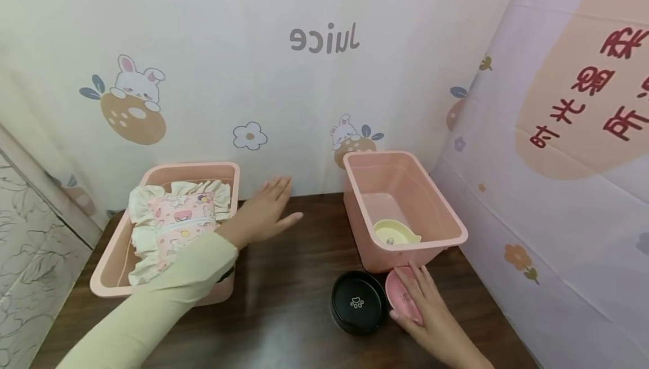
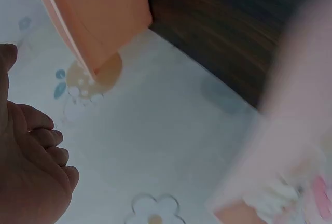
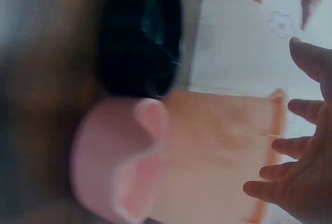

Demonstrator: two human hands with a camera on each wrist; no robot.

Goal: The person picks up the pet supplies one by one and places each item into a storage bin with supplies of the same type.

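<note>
A pink pet bowl (image 1: 398,297) stands on the table against the front of the right-hand pink bin (image 1: 356,228). Over that bowl hovers my right hand (image 1: 431,321), fingers spread; the right wrist view shows it apart from the bowl. Just left of the pink bowl is a black bowl (image 1: 358,304) with a paw print. Inside the right bin lies a pale yellow bowl (image 1: 391,230). My left hand (image 1: 262,214) is held out beside the left bin's right rim, fingers extended and holding nothing.
The left pink bin (image 1: 107,270) holds a frilled pink and cream cushion (image 1: 183,218), partly behind my left sleeve. Both bins stand on a dark wooden table (image 1: 284,290). Printed cloth walls (image 1: 284,93) close off the back and right.
</note>
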